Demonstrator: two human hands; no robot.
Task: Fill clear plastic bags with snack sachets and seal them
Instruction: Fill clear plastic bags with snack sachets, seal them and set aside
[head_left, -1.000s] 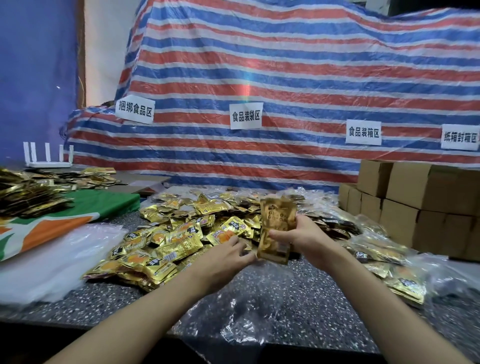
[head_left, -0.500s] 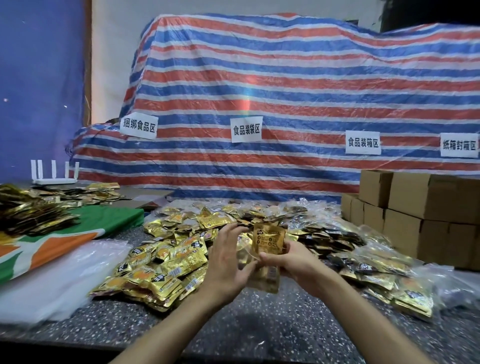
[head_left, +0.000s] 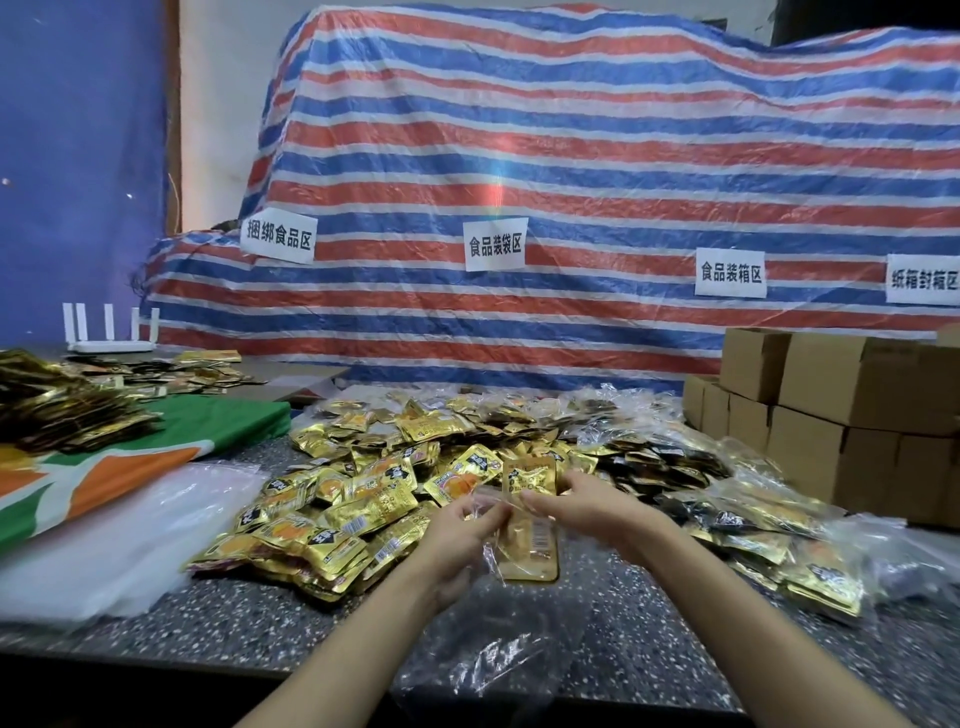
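Left hand (head_left: 462, 540) pinches the clear bag (head_left: 498, 660) mouth apart, apparently so right hand (head_left: 587, 512), gripping the gold sachets (head_left: 530, 478) by the top, can feed them in; they sit half inside.

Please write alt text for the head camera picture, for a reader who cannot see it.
A left hand pinches the mouth of a clear bag while the right hand holds gold sachets half inside it, above a speckled table. Behind lie a heap of sachets, cardboard boxes at right and a striped tarp.
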